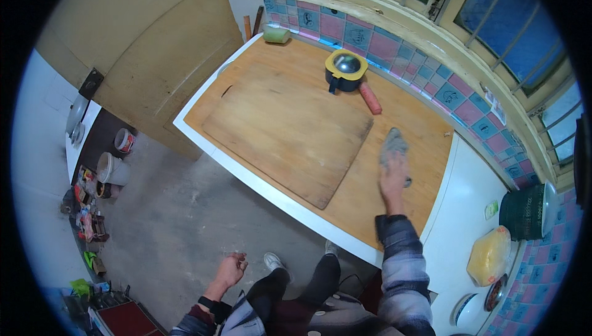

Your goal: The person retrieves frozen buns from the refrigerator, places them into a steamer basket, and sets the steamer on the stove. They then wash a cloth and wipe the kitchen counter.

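My right hand (394, 174) presses on a grey cloth (394, 144), which lies bunched on the wooden tabletop to the right of a large cutting board (291, 127). Over the floor, away from the counter, hangs my left hand (232, 269), its fingers loosely curled; nothing shows in it. Behind the board stands a black pot-like container with a yellow-rimmed lid (346, 65). A red cylindrical object (370, 98) lies beside that container. At the back left corner rests a pale green cylindrical piece (276, 35).
A white side counter (455, 197) at right holds a dark green pot (522, 211), a bag of yellow food (490, 256) and a white bowl (467, 309). Barred windows and a tiled wall border the back. Buckets (113, 169) stand on the floor at left, near a door (171, 53).
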`<state>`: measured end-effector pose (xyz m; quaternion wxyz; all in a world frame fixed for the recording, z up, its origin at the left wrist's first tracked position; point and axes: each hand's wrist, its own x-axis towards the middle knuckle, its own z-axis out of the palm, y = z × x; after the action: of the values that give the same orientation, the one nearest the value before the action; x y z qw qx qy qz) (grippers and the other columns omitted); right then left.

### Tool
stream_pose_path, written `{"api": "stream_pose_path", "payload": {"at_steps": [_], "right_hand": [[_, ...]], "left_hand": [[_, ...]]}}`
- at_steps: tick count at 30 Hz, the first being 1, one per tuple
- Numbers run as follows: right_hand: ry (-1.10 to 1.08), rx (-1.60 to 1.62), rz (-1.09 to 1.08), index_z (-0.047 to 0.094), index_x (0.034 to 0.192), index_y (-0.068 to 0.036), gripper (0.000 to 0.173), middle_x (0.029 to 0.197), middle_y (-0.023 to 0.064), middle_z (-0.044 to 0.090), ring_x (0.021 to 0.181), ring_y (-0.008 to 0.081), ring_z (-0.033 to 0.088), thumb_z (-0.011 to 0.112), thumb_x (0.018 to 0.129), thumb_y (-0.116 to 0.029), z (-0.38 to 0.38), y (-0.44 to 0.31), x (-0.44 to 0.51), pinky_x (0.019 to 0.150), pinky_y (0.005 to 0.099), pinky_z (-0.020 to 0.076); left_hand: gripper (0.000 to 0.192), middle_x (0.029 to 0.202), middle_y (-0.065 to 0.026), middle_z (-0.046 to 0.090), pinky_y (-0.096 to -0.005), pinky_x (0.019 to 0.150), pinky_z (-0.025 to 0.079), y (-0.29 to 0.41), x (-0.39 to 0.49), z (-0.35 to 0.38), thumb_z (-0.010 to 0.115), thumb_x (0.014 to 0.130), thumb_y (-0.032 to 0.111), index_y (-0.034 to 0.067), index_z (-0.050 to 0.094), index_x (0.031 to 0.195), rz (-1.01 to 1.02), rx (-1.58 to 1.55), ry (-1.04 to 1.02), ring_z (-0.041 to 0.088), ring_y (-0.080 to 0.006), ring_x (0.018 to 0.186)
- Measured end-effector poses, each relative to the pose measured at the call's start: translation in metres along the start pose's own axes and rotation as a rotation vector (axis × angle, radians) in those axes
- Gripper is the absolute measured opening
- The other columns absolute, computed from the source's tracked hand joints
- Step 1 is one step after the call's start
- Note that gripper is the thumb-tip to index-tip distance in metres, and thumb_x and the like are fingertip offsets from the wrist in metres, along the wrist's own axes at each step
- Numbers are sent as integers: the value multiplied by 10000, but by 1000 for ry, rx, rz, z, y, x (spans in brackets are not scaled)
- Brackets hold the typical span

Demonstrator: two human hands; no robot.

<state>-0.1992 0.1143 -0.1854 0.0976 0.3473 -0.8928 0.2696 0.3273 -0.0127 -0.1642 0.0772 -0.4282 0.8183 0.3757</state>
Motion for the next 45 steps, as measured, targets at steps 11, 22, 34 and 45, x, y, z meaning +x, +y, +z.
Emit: {"api": "stream_pose_path", "payload": {"at_steps": [11,22,34,45], "right_hand": [[-53,144,-95,544,1161,64,392,1266,240,518,1212,403,436,575,780,-20,2,-157,-158,1051,469,321],[8,103,-161,506,1208,81,468,1254,269,496,1174,442,433,537,741,71,43,-220,-216,1033,501,314],[-152,255,-486,526,1248,6,559,1263,255,518,1194,444,437,516,703,128,187,-400,-107,1034,474,335],[-802,561,-320,583,1186,8,381,1195,134,600,1077,278,565,628,810,-36,356,-674,4,898,403,462]], "left_hand": [[307,1040,-209,646,-387,764,514,-38,-6,5,595,845,158,-22,632,1091,99,-123,-13,645,-342,867],[367,1027,-246,632,-398,806,503,-168,-89,-51,598,815,159,-21,615,1134,-311,-335,96,636,-364,929],[391,981,-244,641,-404,811,494,-233,-91,-81,567,841,222,-24,603,1143,-327,-428,297,625,-371,900],[347,989,-193,677,-347,789,505,-295,-148,-127,601,873,199,2,606,1158,-725,-660,588,651,-238,914]]}}
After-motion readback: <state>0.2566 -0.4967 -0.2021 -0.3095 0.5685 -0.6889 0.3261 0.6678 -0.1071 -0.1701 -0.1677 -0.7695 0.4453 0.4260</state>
